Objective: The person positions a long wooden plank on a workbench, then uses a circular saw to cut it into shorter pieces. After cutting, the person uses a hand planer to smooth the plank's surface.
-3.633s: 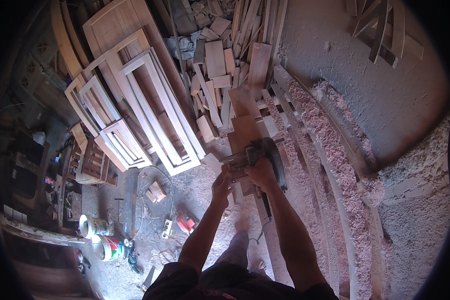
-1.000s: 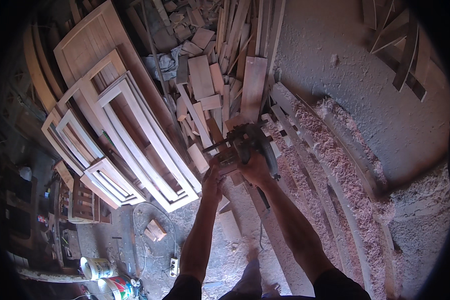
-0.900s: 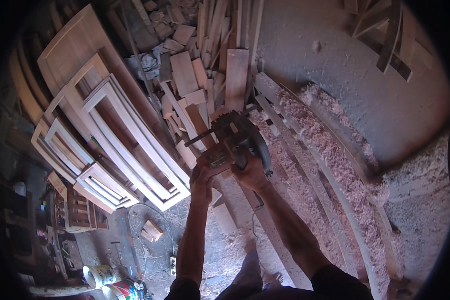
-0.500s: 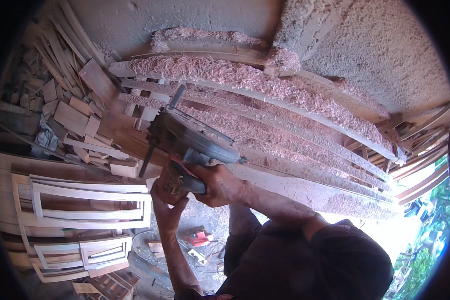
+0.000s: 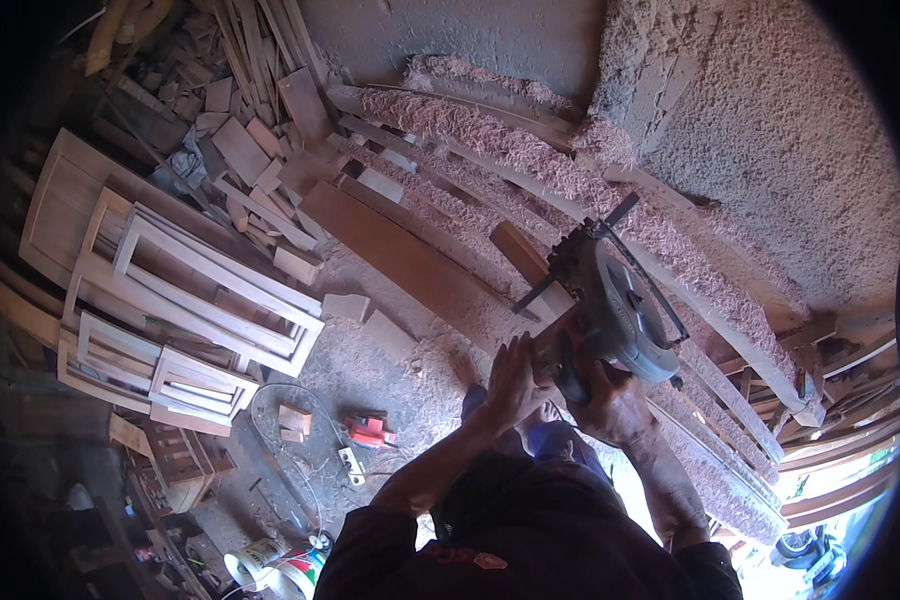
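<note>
Item: circular saw [image 5: 615, 310], both hands. My right hand [image 5: 610, 405] grips its handle tight; left hand [image 5: 510, 380] steadies the front. Risk: shavings underfoot, trailing cord, kickback off curved planks [image 5: 570, 190].

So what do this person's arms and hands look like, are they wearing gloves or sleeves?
No gloves: both the left hand and the right hand are bare and look dusty. The forearms are bare too. A dark short-sleeved top covers the upper arms, with a small red mark on the chest. No watch, rings or straps can be made out.
</note>
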